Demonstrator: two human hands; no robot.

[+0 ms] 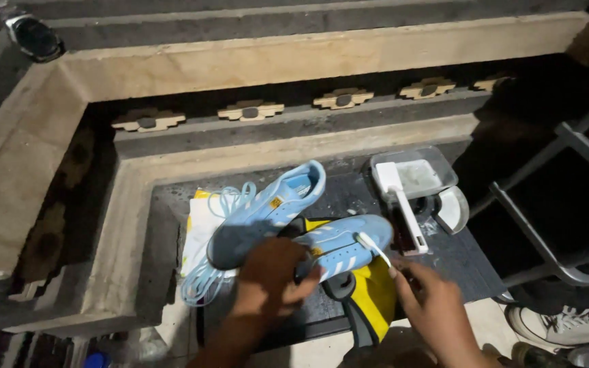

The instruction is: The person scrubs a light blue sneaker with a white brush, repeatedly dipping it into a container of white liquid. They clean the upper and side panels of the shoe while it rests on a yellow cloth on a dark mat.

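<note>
Fingers of the left hand (270, 276) close around the near light-blue shoe (342, 245) at lower centre; the right hand (431, 300) pinches a white toothbrush (374, 249) against its toe. A second blue shoe (267, 215) lies just behind, its loose laces (206, 272) trailing lower left. A hard stroke could probably knock the plastic tray (414, 174) and white brush (400, 204) at right centre.

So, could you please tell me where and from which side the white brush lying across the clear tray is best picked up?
Probably by the long handle of the white brush, from the near side: the handle juts out over the rim of the clear tray toward the right hand, unobstructed, while its head rests inside.
</note>
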